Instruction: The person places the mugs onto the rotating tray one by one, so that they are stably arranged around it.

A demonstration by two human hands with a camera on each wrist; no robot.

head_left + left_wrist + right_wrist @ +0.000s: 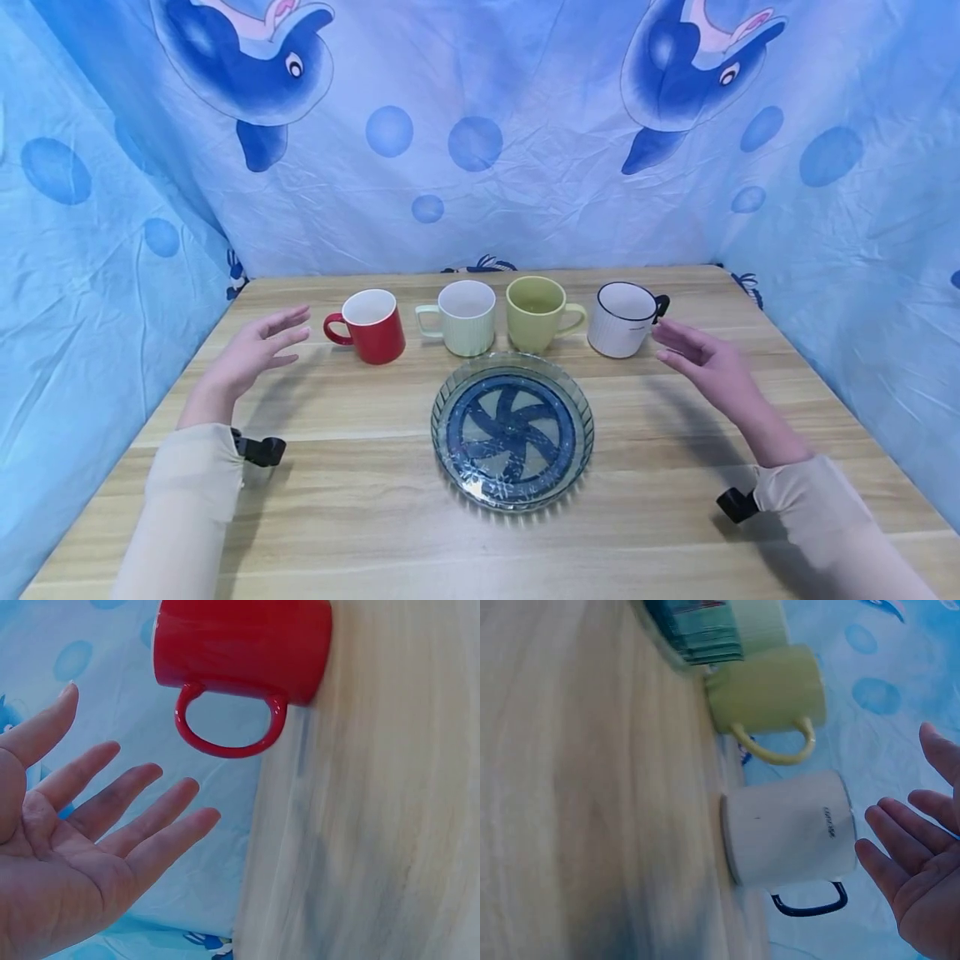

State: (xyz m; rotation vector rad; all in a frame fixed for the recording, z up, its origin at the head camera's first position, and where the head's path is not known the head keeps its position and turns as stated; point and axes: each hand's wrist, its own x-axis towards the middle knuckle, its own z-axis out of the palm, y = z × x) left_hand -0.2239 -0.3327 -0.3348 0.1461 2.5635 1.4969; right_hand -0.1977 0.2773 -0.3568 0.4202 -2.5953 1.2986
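To the left of the red mug (pixel 380 337) my left hand (pixel 253 354) hovers above the table, fingers extended and holding nothing. In the left wrist view the red mug's handle (pixel 231 752) points toward that hand (pixel 97 840), with a gap between. My right hand (pixel 712 367) is raised close to the black handle (pixel 662 308) of the white mug (pixel 617 329). The right wrist view shows its fingers spread beside the white mug (pixel 791 829), nothing in the palm. Between the hands stand a pale green mug (pixel 468 325) and an olive-yellow mug (pixel 531 321).
A round glass dish (pixel 512 496) with a blue swirl pattern sits mid-table, in front of the two middle mugs. The wooden table (pixel 337 517) is bordered at the back and sides by a blue dolphin-print cloth (pixel 480 225).
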